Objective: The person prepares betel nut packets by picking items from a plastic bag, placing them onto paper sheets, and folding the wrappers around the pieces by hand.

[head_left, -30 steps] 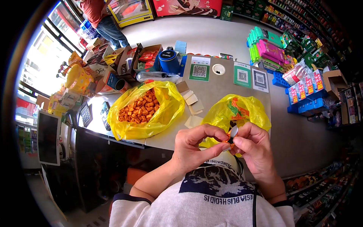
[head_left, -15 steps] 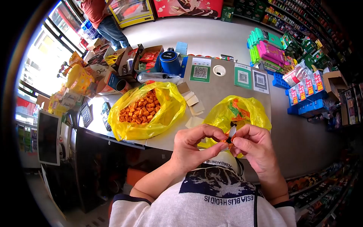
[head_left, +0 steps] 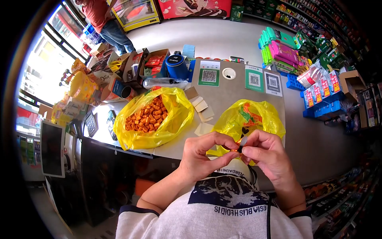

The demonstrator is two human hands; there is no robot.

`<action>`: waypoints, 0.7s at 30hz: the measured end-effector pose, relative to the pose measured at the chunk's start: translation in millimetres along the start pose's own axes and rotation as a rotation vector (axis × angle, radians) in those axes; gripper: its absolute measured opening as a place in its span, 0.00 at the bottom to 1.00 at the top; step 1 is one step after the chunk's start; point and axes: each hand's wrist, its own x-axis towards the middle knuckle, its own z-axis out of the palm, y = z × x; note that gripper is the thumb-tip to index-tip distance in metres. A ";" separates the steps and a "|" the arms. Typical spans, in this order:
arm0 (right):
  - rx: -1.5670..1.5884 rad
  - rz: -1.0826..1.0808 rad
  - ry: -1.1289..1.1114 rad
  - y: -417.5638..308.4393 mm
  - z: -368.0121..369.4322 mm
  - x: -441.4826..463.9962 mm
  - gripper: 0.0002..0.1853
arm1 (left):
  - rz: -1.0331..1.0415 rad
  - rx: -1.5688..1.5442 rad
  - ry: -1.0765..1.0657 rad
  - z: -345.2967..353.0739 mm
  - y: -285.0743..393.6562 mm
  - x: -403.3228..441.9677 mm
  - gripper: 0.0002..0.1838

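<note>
My left hand (head_left: 209,154) and my right hand (head_left: 266,153) meet in front of my chest, thumbs and fingertips pinched on a small orange wrapper (head_left: 238,148). A pale, silvery flap stands up from it beside the right thumb, and something dark shows below; the fingers cover most of it. Just beyond my hands sits an open yellow plastic bag (head_left: 272,115) with orange and green printed wrapping inside. To its left, another yellow plastic bag (head_left: 181,113) holds many small orange-wrapped cubes (head_left: 147,115).
Pale card pieces (head_left: 201,105) lie between the bags on the counter (head_left: 230,89). Behind them are QR-code signs (head_left: 209,73), a blue canister (head_left: 177,67) and boxes. A calculator (head_left: 91,124) and a monitor (head_left: 52,149) stand left. A person (head_left: 105,26) is at the far left.
My fingertips have shifted slightly on the small orange wrapper, and its pale flap looks shorter and more tilted. The camera view has moved a little. Both bags stay put.
</note>
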 end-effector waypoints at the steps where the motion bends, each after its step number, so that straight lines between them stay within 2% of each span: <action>1: -0.033 -0.001 0.017 -1.6 0.4 -1.0 0.06 | -0.002 -0.001 0.002 0.3 0.5 0.0 0.09; 11: -0.062 -0.054 0.077 4.3 1.5 0.0 0.07 | -0.020 0.007 0.019 1.9 -4.3 -1.7 0.09; 17: -0.244 -0.104 0.068 5.8 -4.8 -0.3 0.06 | -0.126 -0.081 0.025 3.2 -6.4 -4.0 0.08; 21: -0.366 -0.224 0.011 7.3 -10.5 4.9 0.07 | -0.189 -0.188 0.017 4.2 -5.0 -4.0 0.08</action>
